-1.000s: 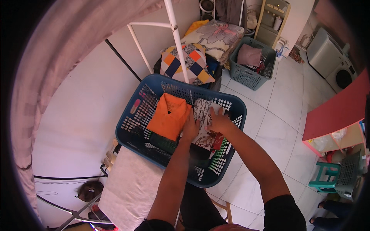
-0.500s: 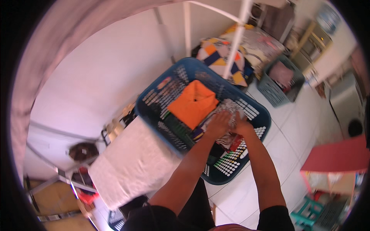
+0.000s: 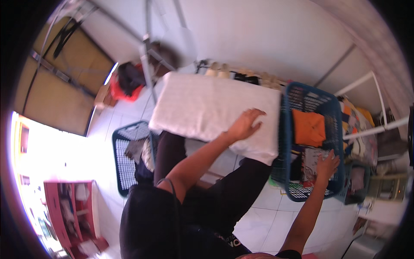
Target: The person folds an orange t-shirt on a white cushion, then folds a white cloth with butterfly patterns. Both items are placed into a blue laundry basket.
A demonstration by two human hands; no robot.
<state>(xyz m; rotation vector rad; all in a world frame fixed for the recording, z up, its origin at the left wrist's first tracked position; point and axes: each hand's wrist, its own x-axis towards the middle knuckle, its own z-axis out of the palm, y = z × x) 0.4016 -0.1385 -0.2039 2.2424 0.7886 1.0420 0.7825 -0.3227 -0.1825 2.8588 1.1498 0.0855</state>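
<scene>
A large blue plastic laundry basket (image 3: 283,131) stands to my right, holding a folded orange shirt (image 3: 308,128), a folded patterned grey garment (image 3: 312,160) and dark folded clothes (image 3: 296,167). My right hand (image 3: 327,165) is inside it, fingers apart, beside or on the patterned garment near the right wall, with nothing gripped. My left hand (image 3: 245,126) is open over the right part of a board covered in pale cloth (image 3: 207,101), fingers spread and nothing in them. Whether its palm touches the cloth I cannot tell.
On my left, a second blue basket (image 3: 117,151) holds grey and dark clothes. Shoes (image 3: 217,70) line the wall behind the board. A white metal frame (image 3: 379,128) and another basket (image 3: 351,196) stand at right. A red shelf (image 3: 69,211) is at lower left.
My view has swung left. My left hand has come out of the basket, away from the patterned garment, to above the pale board. My right hand stays in the basket, its fingers now apart.
</scene>
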